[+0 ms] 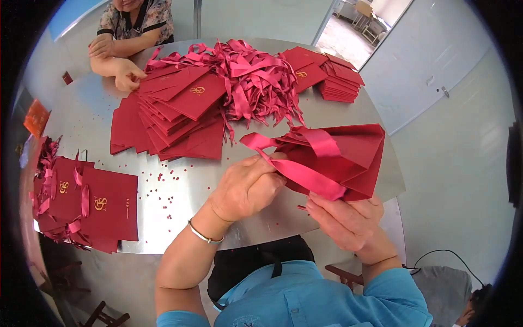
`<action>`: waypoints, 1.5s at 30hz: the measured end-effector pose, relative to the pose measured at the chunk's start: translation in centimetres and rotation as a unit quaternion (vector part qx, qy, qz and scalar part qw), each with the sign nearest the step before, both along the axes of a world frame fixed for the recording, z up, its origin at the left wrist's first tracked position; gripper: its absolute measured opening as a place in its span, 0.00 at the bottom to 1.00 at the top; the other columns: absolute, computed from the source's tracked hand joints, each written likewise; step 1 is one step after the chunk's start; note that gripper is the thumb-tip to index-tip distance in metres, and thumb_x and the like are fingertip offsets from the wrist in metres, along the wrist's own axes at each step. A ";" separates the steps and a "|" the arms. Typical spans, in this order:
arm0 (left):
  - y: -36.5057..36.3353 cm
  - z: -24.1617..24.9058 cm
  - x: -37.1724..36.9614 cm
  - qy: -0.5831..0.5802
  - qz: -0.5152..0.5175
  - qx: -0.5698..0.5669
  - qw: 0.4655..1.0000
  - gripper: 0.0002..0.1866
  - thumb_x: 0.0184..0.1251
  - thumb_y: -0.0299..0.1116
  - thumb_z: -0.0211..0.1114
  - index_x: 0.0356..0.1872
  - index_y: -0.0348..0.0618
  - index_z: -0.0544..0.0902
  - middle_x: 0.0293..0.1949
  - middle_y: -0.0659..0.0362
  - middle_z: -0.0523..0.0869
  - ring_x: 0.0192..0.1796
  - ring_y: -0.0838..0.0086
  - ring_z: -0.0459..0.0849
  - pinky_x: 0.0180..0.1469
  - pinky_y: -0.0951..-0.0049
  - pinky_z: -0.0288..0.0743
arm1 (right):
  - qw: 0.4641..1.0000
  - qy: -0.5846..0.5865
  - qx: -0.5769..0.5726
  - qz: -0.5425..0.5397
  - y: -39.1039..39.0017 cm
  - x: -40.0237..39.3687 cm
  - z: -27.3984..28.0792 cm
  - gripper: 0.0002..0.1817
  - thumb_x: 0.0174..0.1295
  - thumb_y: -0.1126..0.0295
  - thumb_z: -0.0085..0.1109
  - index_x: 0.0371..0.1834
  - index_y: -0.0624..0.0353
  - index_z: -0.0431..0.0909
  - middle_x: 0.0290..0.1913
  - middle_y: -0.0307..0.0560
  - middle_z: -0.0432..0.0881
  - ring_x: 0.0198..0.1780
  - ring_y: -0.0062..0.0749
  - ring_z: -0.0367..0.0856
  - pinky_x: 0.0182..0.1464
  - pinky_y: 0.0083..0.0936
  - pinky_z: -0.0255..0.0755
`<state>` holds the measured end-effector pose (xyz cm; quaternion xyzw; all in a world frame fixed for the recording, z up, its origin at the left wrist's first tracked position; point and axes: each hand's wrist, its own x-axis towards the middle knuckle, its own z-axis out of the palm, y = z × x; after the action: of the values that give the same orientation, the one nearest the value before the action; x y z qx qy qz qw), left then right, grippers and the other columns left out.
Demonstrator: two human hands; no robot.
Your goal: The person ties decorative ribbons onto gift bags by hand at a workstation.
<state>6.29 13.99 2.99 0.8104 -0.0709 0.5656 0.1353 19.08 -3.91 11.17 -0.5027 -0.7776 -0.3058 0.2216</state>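
A dark red paper gift bag [364, 150] is held up above the near side of the table, its mouth partly open. Pink ribbon handles [310, 179] loop across the opening. My left hand [248, 188] is closed at the bag's left edge, where a ribbon passes over the fingertips; whether it pinches ribbon or paper is hidden. My right hand [346, 220] grips the lower side of the bag, thumb and fingers around the paper near one ribbon end. A small dark red strip shows beside the right fingers.
On the metal table [185, 218] lie flat red bags [180, 117], a heap of pink ribbons [259, 76], another stack [340, 82] and finished-looking bags with ribbons [111, 204]. Small red paper dots [163, 177] are scattered about. Across the table a person's hand [129, 75] touches the bags.
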 end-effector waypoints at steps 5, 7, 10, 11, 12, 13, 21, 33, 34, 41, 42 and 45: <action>0.0 0.2 -0.2 0.026 -0.022 -0.004 0.999 0.09 0.43 0.19 0.67 0.25 0.35 0.75 0.41 0.47 0.83 0.34 0.59 0.84 0.33 0.67 0.82 | 1.000 -0.021 -0.007 -0.007 0.0 0.1 0.2 0.18 0.38 0.73 0.74 0.37 0.53 0.87 0.47 0.36 0.85 0.46 0.30 0.82 0.43 0.29 0.78; -0.2 0.2 -0.2 0.029 -0.021 -0.005 0.999 0.09 0.43 0.19 0.66 0.25 0.35 0.75 0.41 0.47 0.83 0.33 0.59 0.84 0.33 0.67 0.82 | 0.999 -0.027 -0.017 0.002 -0.1 0.1 0.5 0.18 0.37 0.73 0.74 0.37 0.53 0.87 0.46 0.36 0.85 0.45 0.30 0.83 0.43 0.29 0.78; -0.4 -0.2 0.3 -0.015 -0.001 0.000 1.000 0.08 0.44 0.19 0.66 0.24 0.35 0.74 0.41 0.48 0.83 0.33 0.59 0.84 0.31 0.67 0.81 | 0.999 -0.044 -0.027 0.018 -0.3 0.0 0.8 0.18 0.37 0.74 0.73 0.37 0.54 0.87 0.44 0.36 0.85 0.42 0.30 0.83 0.43 0.27 0.78; -0.6 -0.4 0.4 -0.018 -0.009 -0.005 1.000 0.07 0.45 0.19 0.65 0.24 0.35 0.74 0.42 0.48 0.84 0.32 0.60 0.83 0.31 0.67 0.80 | 0.998 -0.055 -0.025 0.024 -0.3 0.0 1.0 0.17 0.37 0.75 0.73 0.37 0.54 0.87 0.44 0.37 0.85 0.40 0.30 0.83 0.42 0.27 0.78; -0.7 -0.6 0.5 -0.023 -0.018 -0.010 1.000 0.07 0.46 0.20 0.65 0.24 0.35 0.75 0.42 0.48 0.84 0.32 0.60 0.83 0.30 0.68 0.80 | 0.997 -0.059 -0.030 0.027 -0.3 0.0 1.3 0.17 0.37 0.75 0.73 0.37 0.54 0.87 0.44 0.37 0.85 0.40 0.30 0.83 0.42 0.27 0.78; -0.7 -0.6 0.6 -0.028 -0.014 -0.014 0.999 0.07 0.46 0.20 0.65 0.24 0.35 0.75 0.42 0.48 0.84 0.32 0.60 0.83 0.30 0.68 0.80 | 0.998 -0.053 -0.035 0.028 -0.2 0.0 1.6 0.17 0.38 0.77 0.72 0.36 0.54 0.87 0.43 0.38 0.86 0.37 0.30 0.83 0.39 0.26 0.78; -0.3 0.0 0.0 -0.017 0.084 0.038 0.996 0.09 0.42 0.23 0.63 0.19 0.41 0.69 0.53 0.45 0.84 0.25 0.70 0.80 0.25 0.73 0.75 | 0.991 -0.084 -0.041 -0.097 0.4 -0.7 2.8 0.14 0.40 0.80 0.69 0.34 0.59 0.86 0.42 0.46 0.85 0.29 0.31 0.80 0.29 0.25 0.73; -0.7 0.9 -0.5 -0.097 0.097 0.060 0.989 0.09 0.45 0.26 0.64 0.20 0.42 0.70 0.53 0.44 0.83 0.24 0.74 0.80 0.22 0.77 0.73 | 0.995 -0.011 -0.014 -0.096 -0.6 -2.8 4.8 0.15 0.43 0.82 0.73 0.37 0.62 0.85 0.42 0.50 0.85 0.29 0.34 0.82 0.29 0.28 0.75; -0.8 0.8 -0.4 -0.099 0.098 0.059 0.989 0.09 0.45 0.26 0.64 0.20 0.42 0.70 0.53 0.44 0.83 0.24 0.74 0.80 0.22 0.77 0.73 | 0.992 -0.053 -0.035 -0.106 -0.9 -2.9 5.2 0.15 0.42 0.83 0.72 0.36 0.62 0.85 0.42 0.49 0.85 0.31 0.35 0.82 0.30 0.28 0.75; -1.3 0.7 -0.4 -0.089 0.009 -0.037 0.995 0.09 0.45 0.25 0.67 0.26 0.41 0.75 0.54 0.44 0.82 0.28 0.66 0.84 0.26 0.70 0.80 | 0.984 -0.150 -0.074 -0.056 -2.6 -2.5 5.9 0.14 0.32 0.80 0.70 0.28 0.57 0.84 0.42 0.43 0.82 0.39 0.39 0.83 0.34 0.32 0.76; -1.4 0.6 -0.4 -0.091 -0.003 -0.044 0.995 0.10 0.44 0.24 0.68 0.27 0.42 0.75 0.53 0.45 0.82 0.29 0.65 0.85 0.27 0.69 0.80 | 0.984 -0.151 -0.076 -0.055 -2.8 -2.6 5.9 0.14 0.32 0.80 0.70 0.28 0.57 0.84 0.42 0.43 0.82 0.39 0.39 0.83 0.34 0.32 0.76; -1.4 0.3 -0.3 -0.087 -0.016 -0.044 0.995 0.11 0.45 0.22 0.69 0.28 0.42 0.74 0.53 0.45 0.82 0.29 0.64 0.85 0.26 0.70 0.80 | 0.980 -0.172 -0.090 -0.049 -3.2 -2.8 6.2 0.14 0.31 0.77 0.69 0.27 0.56 0.84 0.42 0.42 0.82 0.40 0.38 0.82 0.36 0.33 0.76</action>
<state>6.01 12.60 3.28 0.7501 -0.0705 0.6344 0.1730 16.23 -7.14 17.34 -0.4984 -0.8025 -0.3273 0.0234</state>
